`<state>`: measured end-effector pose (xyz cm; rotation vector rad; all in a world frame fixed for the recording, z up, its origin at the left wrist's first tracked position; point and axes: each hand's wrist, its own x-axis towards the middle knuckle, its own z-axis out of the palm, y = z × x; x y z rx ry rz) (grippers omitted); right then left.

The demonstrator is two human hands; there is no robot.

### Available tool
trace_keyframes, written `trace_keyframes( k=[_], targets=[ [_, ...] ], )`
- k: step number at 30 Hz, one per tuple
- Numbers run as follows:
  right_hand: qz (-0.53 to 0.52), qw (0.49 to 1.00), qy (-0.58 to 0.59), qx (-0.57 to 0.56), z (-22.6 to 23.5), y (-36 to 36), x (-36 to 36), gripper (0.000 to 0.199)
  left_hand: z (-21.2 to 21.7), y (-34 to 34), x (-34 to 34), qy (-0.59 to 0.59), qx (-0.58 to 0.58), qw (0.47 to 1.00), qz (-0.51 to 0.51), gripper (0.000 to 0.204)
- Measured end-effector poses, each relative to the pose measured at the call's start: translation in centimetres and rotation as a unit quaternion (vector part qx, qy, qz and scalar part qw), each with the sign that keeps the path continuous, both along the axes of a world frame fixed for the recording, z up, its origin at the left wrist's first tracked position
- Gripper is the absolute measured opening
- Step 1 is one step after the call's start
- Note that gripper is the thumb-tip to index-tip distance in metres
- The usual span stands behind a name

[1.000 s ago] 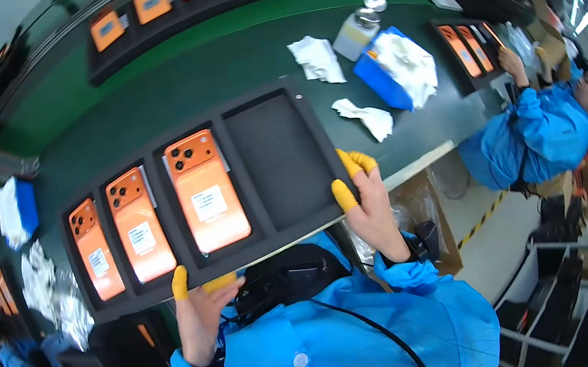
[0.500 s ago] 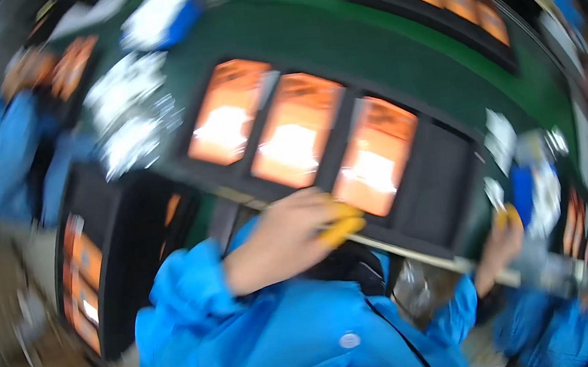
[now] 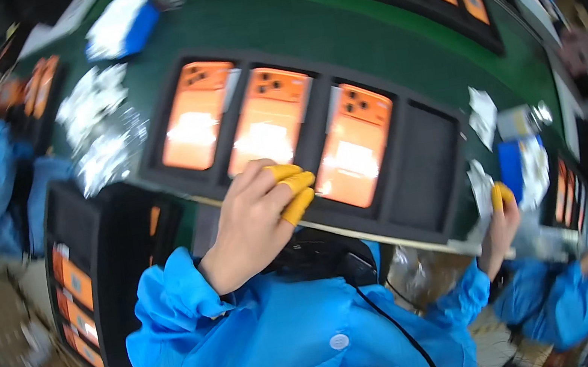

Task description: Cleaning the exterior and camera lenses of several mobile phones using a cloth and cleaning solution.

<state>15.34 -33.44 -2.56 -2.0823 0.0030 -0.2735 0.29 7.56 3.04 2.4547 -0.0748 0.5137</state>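
Note:
My left hand wears yellow finger cots and is closed in a pinch at the front of a black foam tray. Its fingertips lie between two orange phones, the middle one and the right one; whether they grip anything is hidden. Another orange phone sits at the tray's left, while the slot at the right holds none. All three lie camera side up. My right hand, also in yellow cots, has its fingers together beside a crumpled white wipe; I cannot make out what is in them.
Silvery film and a blue-and-white pack lie left. Another pack, a clear bottle and a white wipe are at right. Stacked black trays stand left. Co-workers in blue flank me.
The whole view has shifted and sharpened. My left hand has moved left, off the right phone's lower edge. My right hand stays by the white wipe.

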Motion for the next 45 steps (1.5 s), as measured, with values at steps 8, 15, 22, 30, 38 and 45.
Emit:
trace_keyframes(
  k=[8,15,22,30,38,45],
  targets=[
    [0.062,0.965,-0.045,0.251,3.0,2.1,-0.8,0.031,-1.4,-2.4,2.7,0.033,0.114,0.990,0.076,0.036],
    [0.070,0.920,-0.001,0.386,3.7,3.0,0.5,0.023,-2.7,-5.5,1.4,0.141,0.208,0.960,0.121,0.057],
    [-0.123,0.921,-0.308,-0.207,7.6,2.0,8.0,0.022,-3.0,-6.3,3.0,0.116,0.126,0.976,0.134,0.062],
    [-0.103,0.777,-0.286,-0.551,7.4,0.0,11.9,0.031,-1.5,-8.6,2.5,0.057,0.077,0.995,0.002,0.055],
    [-0.087,0.803,-0.317,-0.497,7.7,1.6,11.6,0.037,-1.6,-5.8,3.0,-0.032,-0.008,0.993,0.112,0.019],
    [0.182,0.856,-0.396,-0.279,6.0,12.3,6.0,0.040,-3.2,-5.6,5.4,-0.028,0.049,0.987,0.153,0.017]
  ],
)
